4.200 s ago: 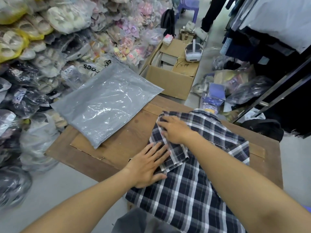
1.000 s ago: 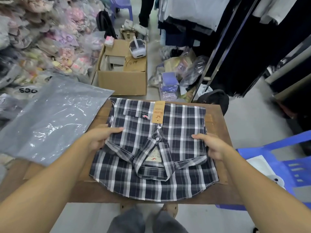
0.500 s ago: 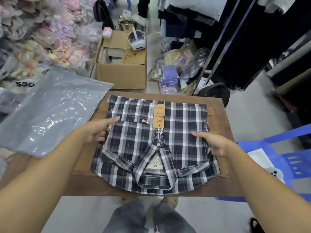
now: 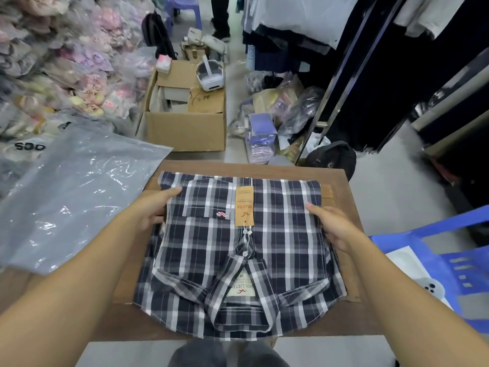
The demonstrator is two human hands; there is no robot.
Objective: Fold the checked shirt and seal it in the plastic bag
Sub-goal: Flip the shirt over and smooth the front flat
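Note:
The dark blue and white checked shirt (image 4: 280, 234) lies folded into a rectangle on the wooden table (image 4: 341, 186), collar toward me, with an orange paper tag on its front. My left hand (image 4: 153, 207) grips the shirt's left edge, thumb on top and fingers tucked beneath. My right hand (image 4: 333, 226) holds the right edge the same way. The grey plastic bag (image 4: 68, 197) lies flat to the left, partly over the table's left side and apart from the shirt.
An open cardboard box (image 4: 185, 128) stands on the floor beyond the table. Bagged shoes (image 4: 53, 62) pile up at the left. Hanging clothes on a rack (image 4: 330, 75) fill the right. A blue plastic chair (image 4: 449, 260) stands close at my right.
The shirt, earlier being folded at the table's right with both hands on one sleeve, now lies folded face up. Over the last second my hands slid along its side edges.

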